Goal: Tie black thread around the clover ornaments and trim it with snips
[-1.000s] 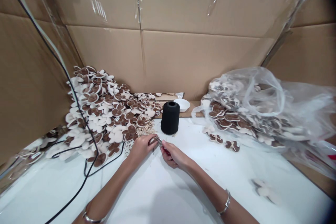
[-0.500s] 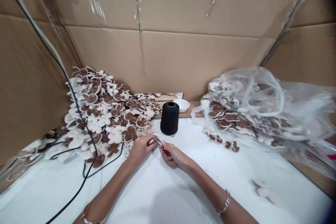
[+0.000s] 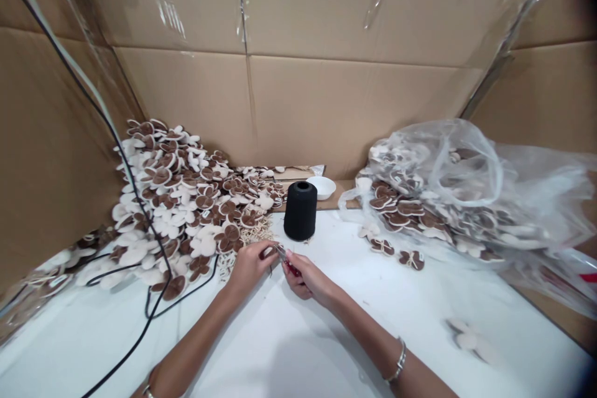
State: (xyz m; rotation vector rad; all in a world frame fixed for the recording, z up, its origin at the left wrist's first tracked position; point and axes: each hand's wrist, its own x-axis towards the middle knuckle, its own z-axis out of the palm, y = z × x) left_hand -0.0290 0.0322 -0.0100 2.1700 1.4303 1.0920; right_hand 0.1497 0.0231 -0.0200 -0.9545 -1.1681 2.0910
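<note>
My right hand (image 3: 308, 277), near the centre of the frame, was closed round a red-handled tool (image 3: 282, 254), perhaps small pliers or snips, its long axis slanting from the handle at lower right to the metal tip at upper left. That tip pointed straight at the fingertips of my left hand (image 3: 249, 267), just beside it on the left; whether they touched I couldn't tell. My left fingers were drawn into a pinch on a small dark piece (image 3: 269, 252), too hidden to name. The black thread cone (image 3: 300, 214) stood upright on the table (image 3: 280, 342), just above both hands.
</note>
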